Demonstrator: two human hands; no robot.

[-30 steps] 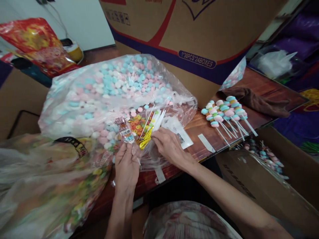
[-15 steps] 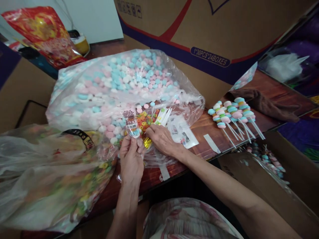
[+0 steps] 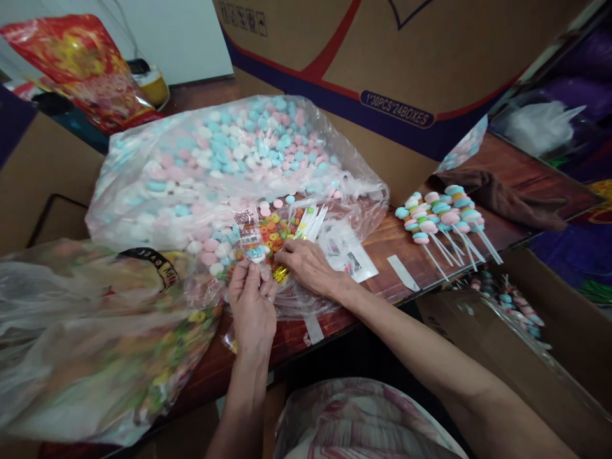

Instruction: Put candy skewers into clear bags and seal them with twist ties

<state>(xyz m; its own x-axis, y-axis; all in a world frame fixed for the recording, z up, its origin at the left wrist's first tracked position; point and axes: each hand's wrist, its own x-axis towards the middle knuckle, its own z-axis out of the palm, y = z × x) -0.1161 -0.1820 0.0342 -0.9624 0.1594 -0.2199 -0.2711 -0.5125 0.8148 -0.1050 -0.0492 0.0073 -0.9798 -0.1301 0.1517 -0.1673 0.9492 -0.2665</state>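
My left hand (image 3: 252, 299) pinches the lower end of a small clear printed candy bag (image 3: 249, 237), upright with its barcode facing me. The fingers cover its gathered bottom. Close to its right, my right hand (image 3: 308, 264) has its fingers bent together over a bundle of gold twist ties (image 3: 280, 274). Whatever its fingertips hold is hidden. Just behind the hands lie ring-shaped orange, red and green gummies (image 3: 273, 231) and a bunch of white sticks (image 3: 313, 223). Pastel marshmallows (image 3: 210, 245) spill from the mouth of a large clear bag (image 3: 191, 175).
Finished marshmallow skewers (image 3: 442, 217) lie on the table at right, near a brown cloth (image 3: 507, 194). A translucent bag of gummy rings (image 3: 95, 344) fills the left front. A big cardboard carton (image 3: 335, 83) stands behind; an open box (image 3: 502, 344) sits below the table edge.
My right hand has shifted slightly left, toward the left hand, still by the gold twist ties. My left hand keeps holding the candy bag. The whole view has moved slightly.
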